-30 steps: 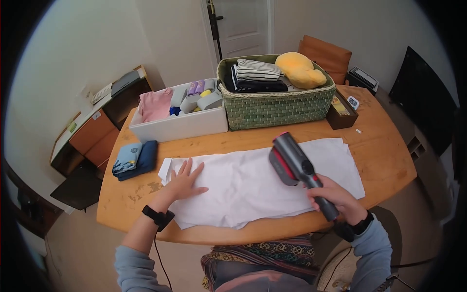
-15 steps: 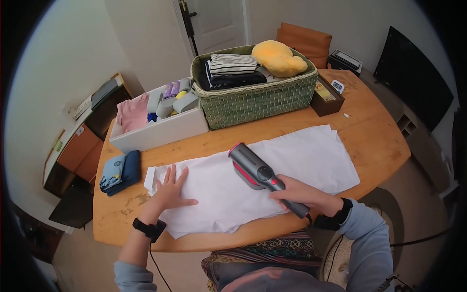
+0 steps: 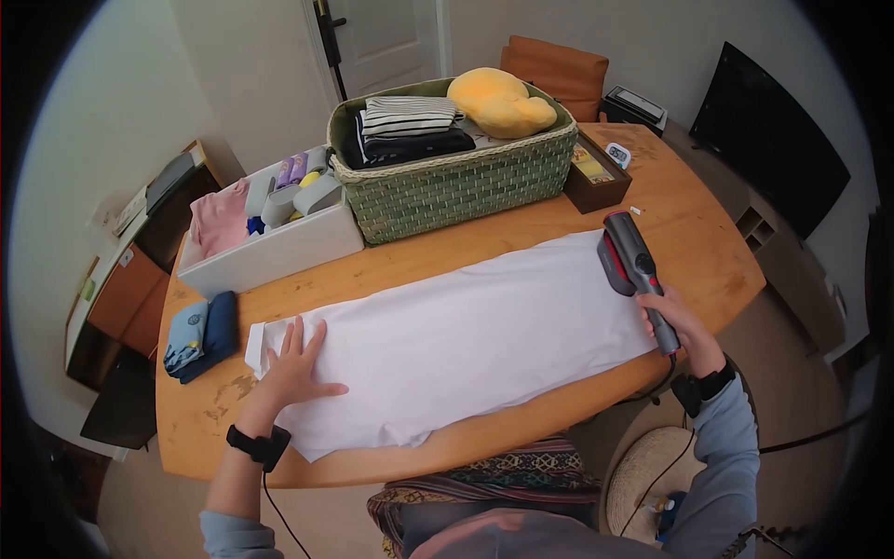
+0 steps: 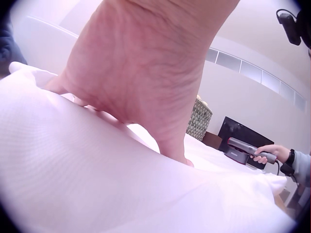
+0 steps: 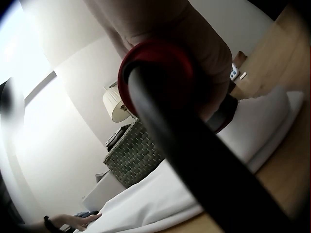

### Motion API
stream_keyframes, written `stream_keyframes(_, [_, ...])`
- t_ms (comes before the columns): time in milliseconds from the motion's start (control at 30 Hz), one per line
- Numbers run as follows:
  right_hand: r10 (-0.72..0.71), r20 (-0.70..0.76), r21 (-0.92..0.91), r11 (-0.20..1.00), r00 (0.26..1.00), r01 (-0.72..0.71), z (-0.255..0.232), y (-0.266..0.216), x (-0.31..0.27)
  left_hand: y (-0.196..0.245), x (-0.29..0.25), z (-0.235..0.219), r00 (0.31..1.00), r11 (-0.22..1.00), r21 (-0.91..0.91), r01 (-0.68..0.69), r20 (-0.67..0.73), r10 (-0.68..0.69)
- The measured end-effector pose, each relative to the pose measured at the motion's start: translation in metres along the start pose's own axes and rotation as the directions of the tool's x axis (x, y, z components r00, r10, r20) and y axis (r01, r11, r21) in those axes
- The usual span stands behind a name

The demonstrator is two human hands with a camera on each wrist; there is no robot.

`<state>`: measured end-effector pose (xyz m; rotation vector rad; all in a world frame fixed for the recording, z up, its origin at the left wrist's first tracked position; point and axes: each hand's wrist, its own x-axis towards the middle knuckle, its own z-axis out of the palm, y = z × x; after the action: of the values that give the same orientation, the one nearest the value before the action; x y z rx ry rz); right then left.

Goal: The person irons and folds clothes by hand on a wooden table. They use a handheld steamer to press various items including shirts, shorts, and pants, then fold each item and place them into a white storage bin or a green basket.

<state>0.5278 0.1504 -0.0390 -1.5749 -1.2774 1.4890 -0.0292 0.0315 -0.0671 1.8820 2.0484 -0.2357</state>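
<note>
A white cloth [image 3: 466, 326] lies spread lengthwise on the wooden table. On its left end rests my left hand [image 3: 298, 368], fingers spread; the left wrist view shows the palm [image 4: 136, 73] arched, with fingertips and thumb touching the fabric. My right hand [image 3: 678, 319] grips the handle of a grey and red handheld steamer [image 3: 633, 256], whose head is over the cloth's right end. Whether its plate touches the fabric cannot be told. In the right wrist view the cord [image 5: 194, 160] runs from the red handle end across the picture.
Behind the cloth stand a white box [image 3: 279, 256] with pink cloth and rolled items, a green woven basket [image 3: 456, 200] with folded clothes and a yellow plush, and a brown box [image 3: 596, 191]. Folded blue clothes [image 3: 200, 337] lie at the left. The cord hangs at the right table edge.
The right hand carried the steamer first leftward to mid-cloth, then back right to the cloth's right end. The left hand stays on the left end. The head view has shifted.
</note>
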Motion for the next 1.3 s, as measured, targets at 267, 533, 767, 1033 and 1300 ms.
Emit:
stream_keyframes(267, [-0.015, -0.149, 0.091, 0.995, 0.989, 0.029, -0.052, 0.013, 0.013, -0.001, 0.001, 0.001, 1.0, 1.0, -0.003, -0.001, -0.002, 0.001])
stream_keyframes(533, [-0.1, -0.029, 0.044, 0.994, 0.995, 0.101, 0.014, -0.022, -0.026, -0.004, 0.002, 0.003, 1.0, 1.0, -0.011, -0.013, -0.005, 0.013])
stream_keyframes(767, [-0.004, 0.516, -0.024, 1.0, 0.857, 0.02, 0.132, -0.027, -0.06, -0.002, 0.001, 0.002, 1.0, 1.0, -0.011, -0.01, -0.008, 0.01])
stream_keyframes(1033, [0.149, 0.787, -0.224, 0.973, 0.598, 0.052, 0.211, -0.001, -0.071, -0.001, 0.002, 0.002, 1.0, 0.999, -0.054, -0.01, -0.007, 0.009])
stream_keyframes(1300, [0.17, 0.605, -0.255, 0.967, 0.777, -0.013, 0.142, 0.007, -0.071, -0.001, 0.001, 0.005, 0.999, 0.999, -0.033, -0.013, -0.04, 0.012])
